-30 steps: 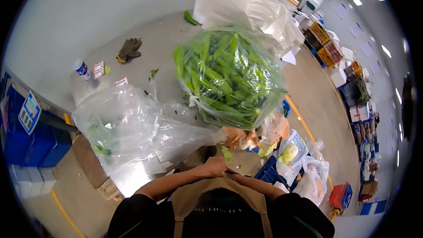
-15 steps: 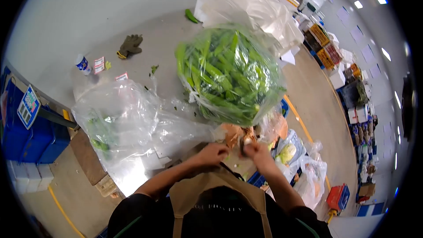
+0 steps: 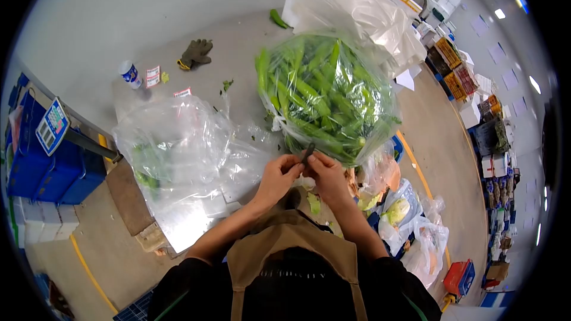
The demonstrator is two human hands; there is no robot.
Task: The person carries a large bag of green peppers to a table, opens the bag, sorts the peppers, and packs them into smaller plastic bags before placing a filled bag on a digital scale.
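Fingers of the left hand (image 3: pixel 277 178) and right hand (image 3: pixel 329 179) meet at the middle of the scene, thumbs and fingertips pinching a small dark strip (image 3: pixel 308 152) between them. What the strip is cannot be told, nor whether it has an edge. It lies just on the near side of a clear bag of long green peppers (image 3: pixel 324 98); whether the hands touch the film is unclear.

Good handling here likely calls for a light, even pinch from both sides, each thumb set against its fingertips, with the forearms steady. Keeping the strip visible above the fingers helps, as does holding it off the thin film, which could snag or tear. A loose pinch might drop it among the scraps (image 3: pixel 314 203) below.

To the left, a crumpled clear bag (image 3: pixel 190 137) with some greens inside spreads over the table (image 3: pixel 242 53); it seems best to keep the left wrist clear of its folds. A dark glove (image 3: pixel 195 54) lies farther off.
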